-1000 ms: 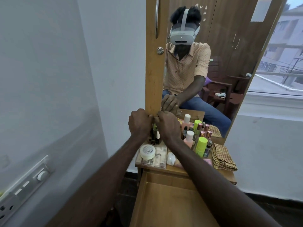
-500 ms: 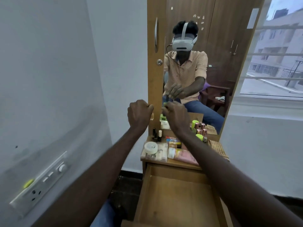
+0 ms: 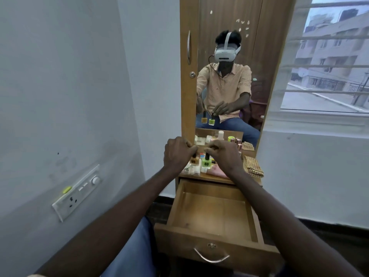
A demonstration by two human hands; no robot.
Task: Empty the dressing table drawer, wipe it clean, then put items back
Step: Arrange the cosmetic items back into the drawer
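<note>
The left hand (image 3: 178, 154) is pinching the dark cap of an orange nail polish bottle (image 3: 193, 160), fingers curled tight around it. The right hand (image 3: 225, 154) is doing the same with a green nail polish bottle (image 3: 206, 163). Both bottles are hanging upright by their caps, side by side, which is probably keeping them from tipping and lets two travel at once. The hands are hovering above and behind the drawer (image 3: 209, 212), over the crowded dressing table top (image 3: 199, 175). Whether the bottles are touching that surface is hard to tell.

The drawer is standing pulled fully out below the hands, its wooden floor bare, so the emptying looks done and the returning of items seems to be starting. Behind the drawer, tubes and small jars are waiting on the top, among them a pink tube (image 3: 216, 169). A checked cloth (image 3: 252, 165) is lying folded behind the drawer's right corner, seemingly parked there for wiping.
</note>
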